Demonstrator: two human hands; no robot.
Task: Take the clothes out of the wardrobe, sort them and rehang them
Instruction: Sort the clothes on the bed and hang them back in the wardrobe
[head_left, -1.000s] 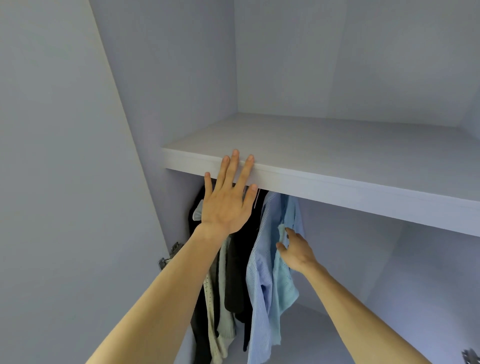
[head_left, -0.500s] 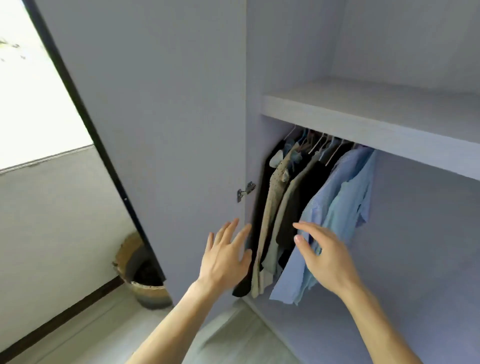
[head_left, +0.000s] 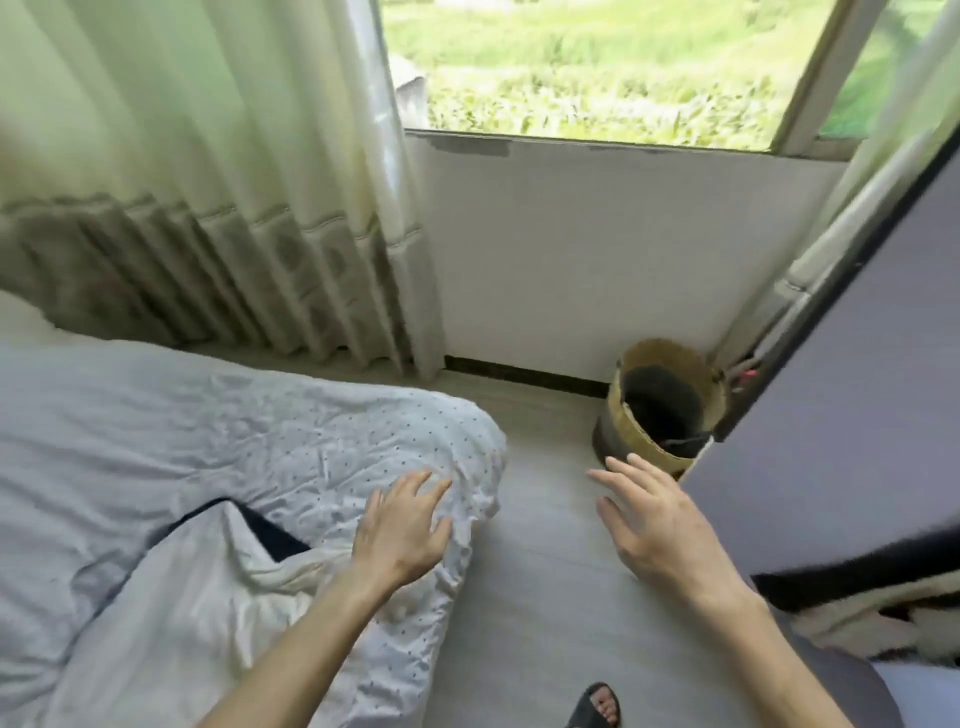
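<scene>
Left hand over the bed, fingers spread, holding nothing. Right hand also spread, above the floor near the basket

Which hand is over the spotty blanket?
The left hand: it is over the corner of the spotty blanket. The right hand is over bare floor instead, nearer the woven basket.
</scene>
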